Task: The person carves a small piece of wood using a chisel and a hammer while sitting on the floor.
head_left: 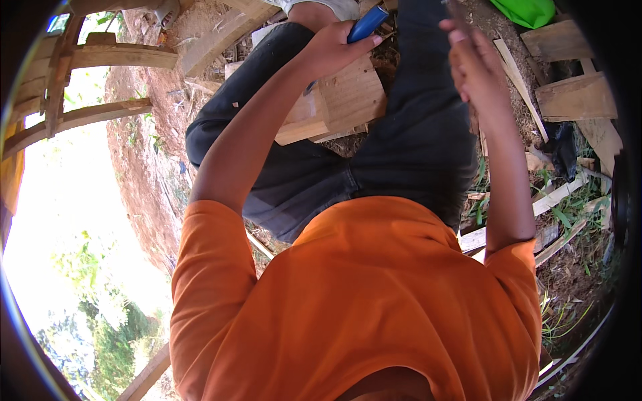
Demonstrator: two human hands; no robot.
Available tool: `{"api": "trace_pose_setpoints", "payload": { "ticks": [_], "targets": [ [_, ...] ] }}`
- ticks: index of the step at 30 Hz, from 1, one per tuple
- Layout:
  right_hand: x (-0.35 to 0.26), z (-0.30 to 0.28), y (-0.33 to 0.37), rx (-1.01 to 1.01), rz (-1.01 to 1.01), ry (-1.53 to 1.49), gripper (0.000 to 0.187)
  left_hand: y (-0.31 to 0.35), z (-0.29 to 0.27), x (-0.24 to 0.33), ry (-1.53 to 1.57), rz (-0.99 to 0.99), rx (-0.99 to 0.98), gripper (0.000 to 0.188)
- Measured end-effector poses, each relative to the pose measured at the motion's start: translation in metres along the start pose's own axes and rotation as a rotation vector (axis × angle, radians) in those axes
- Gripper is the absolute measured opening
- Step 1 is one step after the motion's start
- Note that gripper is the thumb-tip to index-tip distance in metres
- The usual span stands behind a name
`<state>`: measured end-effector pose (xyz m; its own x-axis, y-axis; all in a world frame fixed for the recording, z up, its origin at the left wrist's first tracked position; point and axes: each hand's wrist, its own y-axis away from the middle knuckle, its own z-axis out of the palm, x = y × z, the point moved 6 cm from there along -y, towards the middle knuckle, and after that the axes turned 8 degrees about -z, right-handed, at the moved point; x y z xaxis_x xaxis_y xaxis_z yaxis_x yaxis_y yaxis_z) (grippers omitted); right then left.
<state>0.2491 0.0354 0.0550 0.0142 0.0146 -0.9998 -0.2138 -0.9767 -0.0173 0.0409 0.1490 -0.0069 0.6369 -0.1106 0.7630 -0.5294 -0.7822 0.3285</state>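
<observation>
My left hand (334, 50) is closed round a blue cylindrical handle (368, 25) that sticks out past the thumb, pointing up and right. What the handle belongs to is hidden by the hand. Below that hand, between my legs, lies a pale, squared wooden block (351, 97). My right hand (476, 67) is raised over my right leg, its fingers curled about a dark brown, stick-like thing (460, 12). Its far end runs out at the top edge, so its kind does not show.
Wooden offcuts (575, 97) and thin strips (525, 90) litter the ground on the right, near a bright green thing (528, 10). A black scrap (564, 152) lies among grass. Timber rails (124, 57) stand on the left beside bare reddish soil (137, 174).
</observation>
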Motion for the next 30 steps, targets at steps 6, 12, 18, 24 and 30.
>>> {"api": "trace_pose_setpoints", "payload": {
  "ticks": [6, 12, 18, 24, 30],
  "targets": [
    [0.027, 0.02, 0.022, -0.157, 0.241, 0.095, 0.033, -0.006, 0.005, -0.002, -0.027, -0.029, -0.062, 0.053],
    [0.025, -0.003, 0.006, 0.126, 0.048, 0.052, 0.034, -0.011, 0.006, -0.009, -0.095, -0.051, -0.088, 0.054],
    [0.022, -0.009, 0.006, 0.153, 0.059, -0.074, 0.036, -0.008, 0.008, -0.013, -0.054, -0.054, -0.092, 0.054],
    [0.041, 0.006, 0.019, -0.036, 0.143, 0.084, 0.034, -0.006, 0.01, -0.006, -0.053, 0.01, -0.063, 0.047],
    [0.043, -0.006, 0.016, 0.162, 0.074, -0.016, 0.034, -0.015, 0.01, -0.014, -0.111, -0.032, -0.13, 0.055]
  ]
}}
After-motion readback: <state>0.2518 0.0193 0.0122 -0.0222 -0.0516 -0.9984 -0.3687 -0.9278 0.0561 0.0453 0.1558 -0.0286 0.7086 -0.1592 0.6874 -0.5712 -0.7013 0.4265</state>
